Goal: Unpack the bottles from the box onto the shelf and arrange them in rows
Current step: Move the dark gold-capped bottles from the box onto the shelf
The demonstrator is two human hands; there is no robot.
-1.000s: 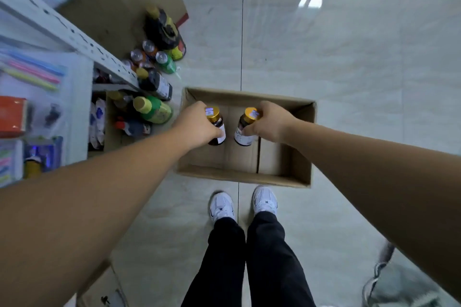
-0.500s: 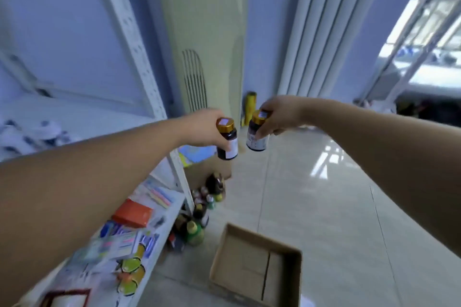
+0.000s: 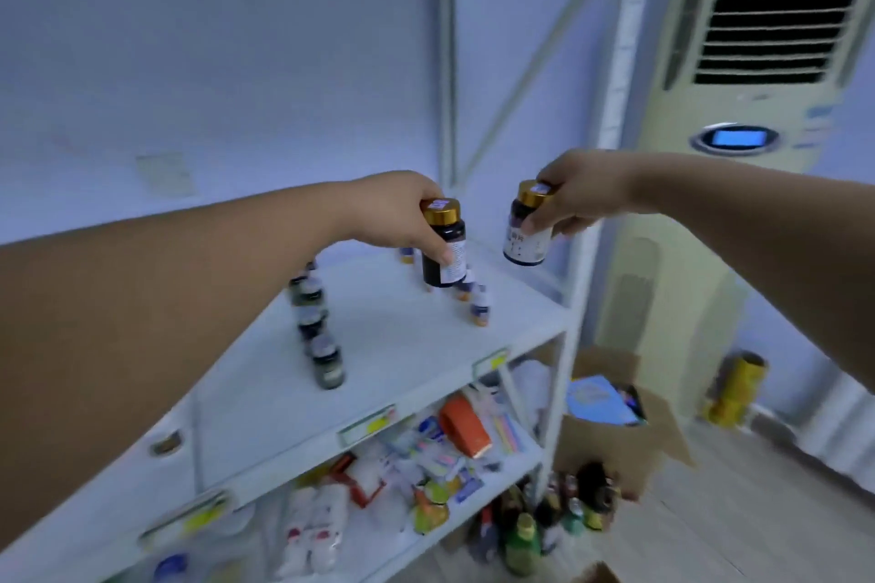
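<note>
My left hand (image 3: pixel 395 215) grips a dark bottle with a gold cap (image 3: pixel 444 246) above the white shelf (image 3: pixel 402 346). My right hand (image 3: pixel 575 194) holds a second gold-capped dark bottle (image 3: pixel 524 227) by its neck, a little right of the first and over the shelf's right end. On the shelf stands a row of several dark jars (image 3: pixel 315 322) running front to back. A second row of small white bottles (image 3: pixel 476 301) stands to its right, partly hidden behind the left-hand bottle. Only a corner of the cardboard box (image 3: pixel 597 574) on the floor shows at the bottom edge.
A lower shelf (image 3: pixel 497 469) carries an orange packet and mixed packets. Bottles stand on the floor (image 3: pixel 558 511) by an open cardboard box (image 3: pixel 620 431). A tall air conditioner (image 3: pixel 738 118) stands right of the shelf post (image 3: pixel 615 62). A yellow roll (image 3: pixel 736 386) leans against the wall.
Both hands have lifted the two bottles out of the floor box and carried them up and left to the white shelf. My view has swung from the floor to the shelf.
</note>
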